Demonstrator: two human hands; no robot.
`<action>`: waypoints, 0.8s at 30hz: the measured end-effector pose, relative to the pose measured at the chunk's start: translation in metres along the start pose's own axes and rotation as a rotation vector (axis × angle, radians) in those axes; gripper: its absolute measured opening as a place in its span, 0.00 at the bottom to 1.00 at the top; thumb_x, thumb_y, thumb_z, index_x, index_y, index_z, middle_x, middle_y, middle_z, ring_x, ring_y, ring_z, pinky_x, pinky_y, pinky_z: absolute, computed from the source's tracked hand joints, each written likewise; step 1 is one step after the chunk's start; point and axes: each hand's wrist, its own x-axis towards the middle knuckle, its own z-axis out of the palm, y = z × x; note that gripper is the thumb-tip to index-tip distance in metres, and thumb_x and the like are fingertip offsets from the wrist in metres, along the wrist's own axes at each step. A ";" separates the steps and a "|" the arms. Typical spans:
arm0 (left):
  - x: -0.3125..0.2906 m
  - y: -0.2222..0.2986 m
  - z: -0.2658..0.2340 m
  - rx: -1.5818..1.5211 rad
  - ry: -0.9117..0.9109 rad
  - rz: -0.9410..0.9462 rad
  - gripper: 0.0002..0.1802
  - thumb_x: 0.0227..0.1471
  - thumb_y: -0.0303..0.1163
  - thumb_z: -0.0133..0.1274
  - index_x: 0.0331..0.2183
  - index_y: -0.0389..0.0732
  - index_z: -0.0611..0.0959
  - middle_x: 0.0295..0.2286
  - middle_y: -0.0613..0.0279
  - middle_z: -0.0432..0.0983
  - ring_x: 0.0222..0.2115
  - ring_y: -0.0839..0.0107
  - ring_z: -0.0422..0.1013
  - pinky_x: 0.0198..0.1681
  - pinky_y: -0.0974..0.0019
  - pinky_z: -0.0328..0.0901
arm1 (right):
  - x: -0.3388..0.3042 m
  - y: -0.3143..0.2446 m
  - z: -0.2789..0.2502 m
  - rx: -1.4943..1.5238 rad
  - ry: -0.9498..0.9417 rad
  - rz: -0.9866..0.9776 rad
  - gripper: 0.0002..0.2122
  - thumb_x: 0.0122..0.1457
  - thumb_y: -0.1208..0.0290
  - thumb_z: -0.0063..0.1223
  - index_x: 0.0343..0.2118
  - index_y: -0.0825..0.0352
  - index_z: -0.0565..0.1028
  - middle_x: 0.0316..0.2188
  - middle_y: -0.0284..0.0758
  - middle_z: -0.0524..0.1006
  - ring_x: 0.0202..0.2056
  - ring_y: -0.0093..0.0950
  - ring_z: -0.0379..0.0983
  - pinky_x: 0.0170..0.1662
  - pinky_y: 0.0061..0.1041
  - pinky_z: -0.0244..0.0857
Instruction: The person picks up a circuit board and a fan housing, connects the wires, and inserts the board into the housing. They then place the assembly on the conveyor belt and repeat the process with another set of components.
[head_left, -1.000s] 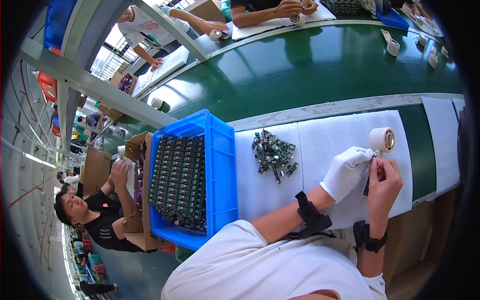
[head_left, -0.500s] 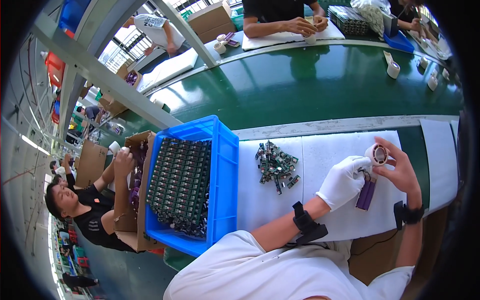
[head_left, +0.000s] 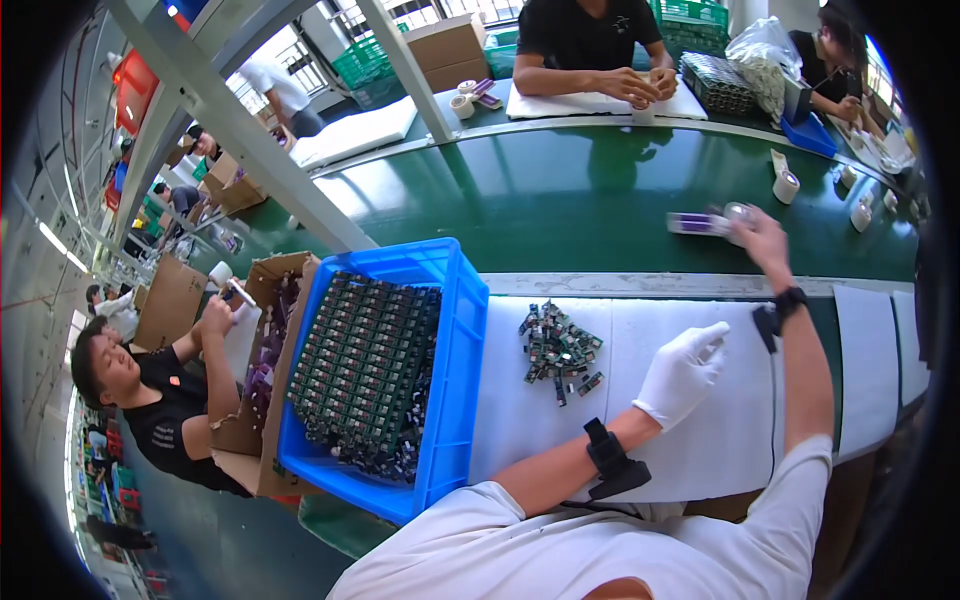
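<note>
Left hand [head_left: 683, 373], in a white glove, hovers loosely open above the white foam mat [head_left: 520, 420], holding nothing, just right of the pile of small electronic parts [head_left: 560, 345]. Right hand [head_left: 762, 235], bare, is stretched far over the green conveyor belt [head_left: 560, 200]; its fingers close around a roll of tape [head_left: 737, 213], with a purple-wrapped component [head_left: 695, 224] at the fingertips, just above or on the belt; which cannot be told. Half a second earlier both hands met near the body over the mat, working the roll and component together. Blue crate [head_left: 455, 330] of circuit boards stands left.
</note>
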 end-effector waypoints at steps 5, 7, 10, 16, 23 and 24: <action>0.002 0.012 -0.006 -0.104 0.062 -0.025 0.19 0.56 0.21 0.55 0.51 0.38 0.81 0.39 0.60 0.81 0.36 0.78 0.76 0.39 0.72 0.72 | 0.006 -0.094 0.045 0.277 -0.158 -0.132 0.29 0.54 0.52 0.65 0.53 0.68 0.74 0.44 0.37 0.80 0.37 0.27 0.78 0.43 0.26 0.72; 0.009 0.020 -0.019 -0.089 0.099 -0.040 0.19 0.57 0.21 0.54 0.51 0.38 0.81 0.40 0.60 0.80 0.36 0.78 0.76 0.39 0.72 0.72 | 0.003 -0.133 0.038 0.560 -0.357 -0.068 0.26 0.56 0.55 0.64 0.51 0.70 0.75 0.43 0.34 0.79 0.38 0.23 0.77 0.43 0.22 0.71; 0.035 0.052 -0.041 -0.347 0.326 -0.016 0.16 0.57 0.22 0.54 0.48 0.34 0.81 0.36 0.64 0.81 0.30 0.78 0.75 0.35 0.72 0.72 | -0.002 -0.170 0.034 0.833 -0.435 -0.018 0.23 0.58 0.57 0.62 0.50 0.68 0.76 0.42 0.33 0.80 0.40 0.22 0.76 0.43 0.20 0.70; 0.215 0.065 -0.118 -0.130 0.379 0.218 0.13 0.56 0.28 0.54 0.42 0.35 0.84 0.32 0.64 0.80 0.27 0.77 0.76 0.30 0.74 0.70 | 0.013 -0.165 0.074 1.344 -0.462 0.141 0.18 0.61 0.59 0.60 0.49 0.66 0.77 0.42 0.30 0.79 0.39 0.19 0.75 0.41 0.20 0.71; 0.410 -0.101 -0.340 1.107 0.401 -0.205 0.19 0.55 0.40 0.43 0.39 0.44 0.86 0.38 0.56 0.83 0.38 0.58 0.78 0.46 0.57 0.70 | 0.013 -0.170 0.083 1.508 -0.569 0.254 0.14 0.62 0.60 0.58 0.43 0.63 0.80 0.37 0.28 0.79 0.36 0.16 0.74 0.42 0.17 0.66; 0.431 -0.086 -0.391 1.130 0.461 -0.173 0.12 0.54 0.37 0.49 0.34 0.43 0.84 0.30 0.58 0.80 0.29 0.63 0.77 0.33 0.62 0.70 | 0.013 -0.179 0.072 1.589 -0.561 0.281 0.14 0.62 0.60 0.58 0.43 0.63 0.80 0.37 0.28 0.79 0.36 0.16 0.74 0.42 0.17 0.66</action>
